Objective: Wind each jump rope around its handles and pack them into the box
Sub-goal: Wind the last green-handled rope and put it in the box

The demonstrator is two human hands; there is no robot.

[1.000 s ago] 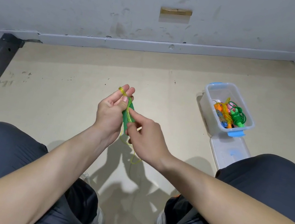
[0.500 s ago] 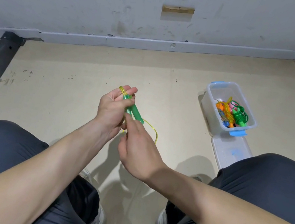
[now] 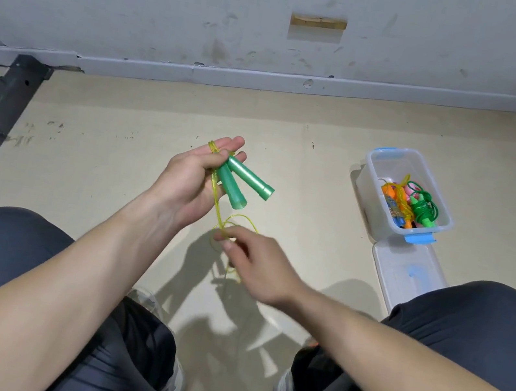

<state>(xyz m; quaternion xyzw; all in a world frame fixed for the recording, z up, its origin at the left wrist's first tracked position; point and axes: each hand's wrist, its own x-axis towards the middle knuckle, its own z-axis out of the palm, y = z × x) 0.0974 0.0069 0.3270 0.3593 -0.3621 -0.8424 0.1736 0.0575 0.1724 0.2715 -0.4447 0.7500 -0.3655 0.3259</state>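
The left hand (image 3: 189,180) is raised palm-up, its fingers gripping two green handles (image 3: 249,178) that splay to the right. Below it, the right hand (image 3: 258,265) pinches the yellow rope (image 3: 217,210), which is also looped over a left finger. The open box (image 3: 370,180), holding wound ropes, sits on the floor well to the right, with its lid (image 3: 407,275) beside it.

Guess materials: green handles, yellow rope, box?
Green handles: likely hard plastic, satin sheen, hollow open end. Yellow rope: translucent glossy cord, probably vinyl; floor shows through, hangs limp. Box: frosted translucent plastic, contents show through the wall; blue latches opaque plastic.
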